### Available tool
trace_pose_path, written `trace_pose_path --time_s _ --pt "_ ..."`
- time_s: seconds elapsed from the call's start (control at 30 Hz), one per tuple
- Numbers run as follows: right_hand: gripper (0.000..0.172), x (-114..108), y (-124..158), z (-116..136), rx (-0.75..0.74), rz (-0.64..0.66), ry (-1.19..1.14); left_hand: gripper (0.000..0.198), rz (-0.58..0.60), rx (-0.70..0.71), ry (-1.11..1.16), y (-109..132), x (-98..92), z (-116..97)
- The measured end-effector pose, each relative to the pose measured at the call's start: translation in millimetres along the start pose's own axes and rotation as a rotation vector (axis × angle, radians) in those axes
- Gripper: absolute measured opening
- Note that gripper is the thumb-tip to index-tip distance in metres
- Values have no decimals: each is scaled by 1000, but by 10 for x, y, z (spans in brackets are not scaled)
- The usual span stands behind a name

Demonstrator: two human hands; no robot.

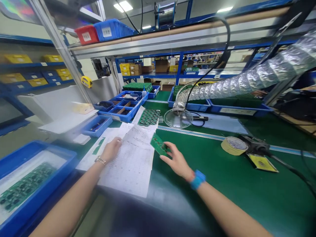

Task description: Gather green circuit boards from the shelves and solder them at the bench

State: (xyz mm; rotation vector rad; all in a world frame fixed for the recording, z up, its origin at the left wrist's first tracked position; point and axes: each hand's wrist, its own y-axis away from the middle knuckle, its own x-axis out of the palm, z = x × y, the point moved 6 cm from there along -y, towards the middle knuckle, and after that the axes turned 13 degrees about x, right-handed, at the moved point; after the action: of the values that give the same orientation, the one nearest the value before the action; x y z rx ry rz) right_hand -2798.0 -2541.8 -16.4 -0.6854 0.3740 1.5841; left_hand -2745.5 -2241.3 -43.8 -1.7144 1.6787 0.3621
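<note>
My right hand (178, 160) pinches a small green circuit board (158, 144) by its right edge, tilted up above the bench. My left hand (112, 150) is closed on the left edge of a printed paper sheet (132, 164), whose upper part is lifted and bent. Other papers (95, 153) lie beneath and to the left, with a green strip (98, 145) on them. Just beyond the sheet, a panel of green circuit boards (149, 117) rests on white paper.
Blue trays of parts (120, 113) stand at the back left, and a blue bin (71, 156) holding boards is at the left. A clear hood (178, 118) hangs from a silver duct (247, 80). Yellow tape (234, 145) and a cabled black tool holder (254, 144) sit right.
</note>
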Motion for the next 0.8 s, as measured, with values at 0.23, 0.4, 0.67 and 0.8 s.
trace_pose_path --time_s 0.23,0.4,0.67,0.8 --pt "51 -1084 1697 -948 383 -317 -358 35 71 0 740 -55 786 -815" --pt "51 -1340 2414 -1126 364 -435 -428 37 190 38 904 -36 1633 -1552" --pt "50 -1603 2607 -1313 369 -456 -507 35 160 -18 965 289 1823 -2018" --pt "52 -1600 2482 -1532 397 -387 -587 35 113 -83 935 435 1763 -1987"
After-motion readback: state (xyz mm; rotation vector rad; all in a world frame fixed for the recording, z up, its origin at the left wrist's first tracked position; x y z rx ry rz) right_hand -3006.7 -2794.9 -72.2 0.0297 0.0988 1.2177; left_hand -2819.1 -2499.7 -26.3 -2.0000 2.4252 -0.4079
